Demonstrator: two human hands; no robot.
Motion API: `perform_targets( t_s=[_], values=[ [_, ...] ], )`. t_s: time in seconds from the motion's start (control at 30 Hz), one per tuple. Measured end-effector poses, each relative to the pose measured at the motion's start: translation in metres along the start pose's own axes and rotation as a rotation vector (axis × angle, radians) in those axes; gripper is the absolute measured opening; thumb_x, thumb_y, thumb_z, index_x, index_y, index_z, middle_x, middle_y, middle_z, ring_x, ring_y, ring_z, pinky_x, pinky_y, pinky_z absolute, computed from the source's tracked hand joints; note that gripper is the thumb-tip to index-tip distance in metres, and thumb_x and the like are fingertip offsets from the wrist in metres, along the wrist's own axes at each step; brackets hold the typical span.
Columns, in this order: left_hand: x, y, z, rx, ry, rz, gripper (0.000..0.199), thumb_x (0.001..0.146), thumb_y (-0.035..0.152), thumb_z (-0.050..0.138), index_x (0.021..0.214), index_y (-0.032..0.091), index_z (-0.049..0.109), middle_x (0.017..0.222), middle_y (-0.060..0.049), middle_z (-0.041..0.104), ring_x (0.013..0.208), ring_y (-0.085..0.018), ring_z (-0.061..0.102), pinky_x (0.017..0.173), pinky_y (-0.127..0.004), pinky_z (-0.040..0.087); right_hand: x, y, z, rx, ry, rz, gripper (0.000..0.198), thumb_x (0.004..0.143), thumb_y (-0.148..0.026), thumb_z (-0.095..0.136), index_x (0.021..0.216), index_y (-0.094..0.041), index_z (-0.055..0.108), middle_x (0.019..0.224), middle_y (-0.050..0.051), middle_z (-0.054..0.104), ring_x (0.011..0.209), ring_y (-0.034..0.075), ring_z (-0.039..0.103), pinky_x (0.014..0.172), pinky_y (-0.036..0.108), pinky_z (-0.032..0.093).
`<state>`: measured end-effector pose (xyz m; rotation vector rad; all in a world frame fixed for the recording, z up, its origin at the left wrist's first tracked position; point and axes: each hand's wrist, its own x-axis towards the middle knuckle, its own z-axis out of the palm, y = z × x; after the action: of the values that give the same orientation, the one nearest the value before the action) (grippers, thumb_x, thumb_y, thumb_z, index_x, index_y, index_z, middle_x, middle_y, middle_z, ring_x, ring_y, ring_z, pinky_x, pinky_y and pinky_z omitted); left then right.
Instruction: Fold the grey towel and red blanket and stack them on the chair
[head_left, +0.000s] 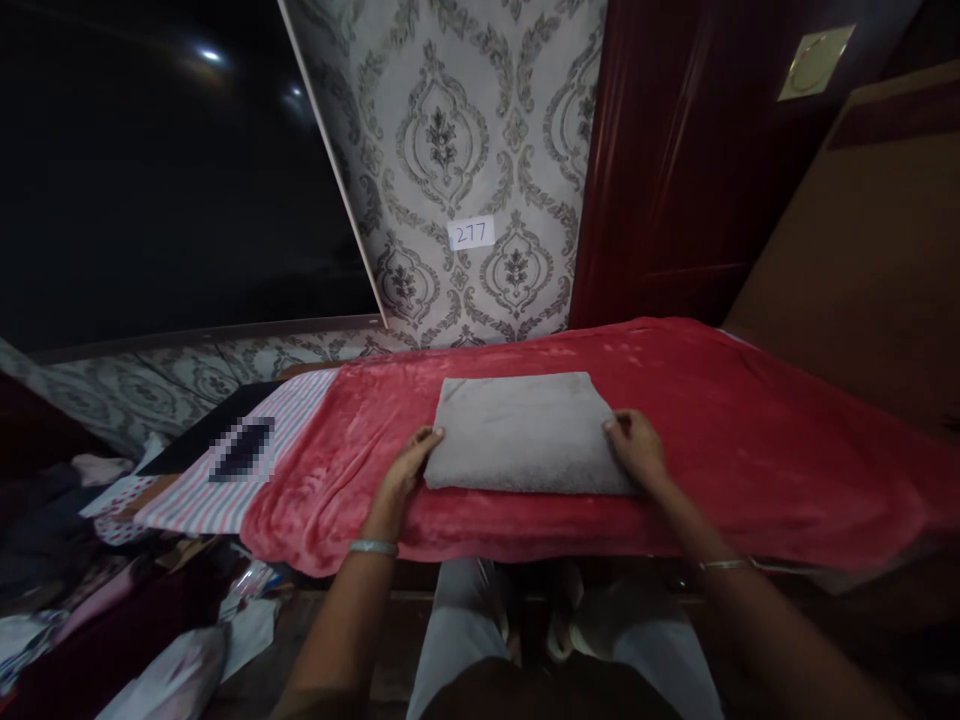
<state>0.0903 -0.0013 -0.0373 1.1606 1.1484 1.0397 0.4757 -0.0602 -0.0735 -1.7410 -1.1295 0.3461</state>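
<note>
A grey towel (525, 432), folded into a thick, roughly rectangular pad, lies flat on a red plush blanket (720, 430). My left hand (409, 462) grips its left edge, thumb on top and the other fingers mostly hidden at the side. On the opposite edge, my right hand (637, 447) pinches the towel between the thumb and bent fingers. The towel's folded front edge faces me and runs close to the front of the blanket-covered surface.
A striped cloth (199, 500) with a pixelated dark item lies to the left. Behind stand a large dark screen (165, 180), a patterned wall with a "277" label (471, 233), and a cardboard panel (862, 270) at right. Clothes and bags (172, 675) are heaped lower left.
</note>
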Motion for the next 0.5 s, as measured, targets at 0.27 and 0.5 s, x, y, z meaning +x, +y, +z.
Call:
perform_targets(
  t_s=[0.27,0.5],
  values=[
    [-0.039,-0.015,-0.004,0.17,-0.025,0.006,0.055,0.059,0.066,0.079,0.077,0.014,0.072,0.063,-0.001,0.06,0.055,-0.014,0.049,0.049,-0.026,0.033,-0.043,-0.04,0.029,-0.626,-0.316,-0.365,0.06,0.097,-0.053,0.042,0.153,-0.03,0.042,0.164,0.006,0.03,0.151,0.036,0.02,0.119,0.063,0.015],
    [-0.041,-0.02,-0.002,0.118,0.016,0.049,0.051,0.059,0.064,0.079,0.074,0.016,0.068,0.058,0.003,0.053,0.051,-0.01,0.041,0.047,-0.024,0.027,-0.045,-0.035,0.03,-0.685,-0.344,-0.351,0.062,0.098,-0.056,0.04,0.154,-0.031,0.041,0.165,0.005,0.028,0.151,0.036,0.02,0.119,0.063,0.016]
  ],
)
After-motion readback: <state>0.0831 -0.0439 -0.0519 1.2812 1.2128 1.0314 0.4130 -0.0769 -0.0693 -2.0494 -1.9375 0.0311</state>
